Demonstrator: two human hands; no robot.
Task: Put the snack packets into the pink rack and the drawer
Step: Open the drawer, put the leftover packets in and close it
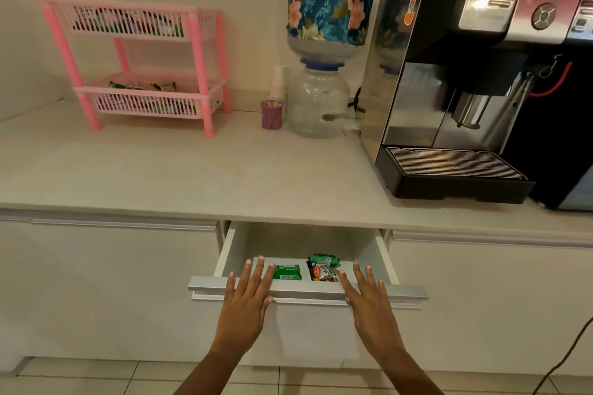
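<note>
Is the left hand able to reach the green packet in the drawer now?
Probably yes. The left hand lies open on the front edge of the open drawer, and its fingers end just beside the green packet. Nothing covers the packet.

coffee machine (475,80), water dispenser (321,99), purple cup (271,115), countertop (179,176)
</note>
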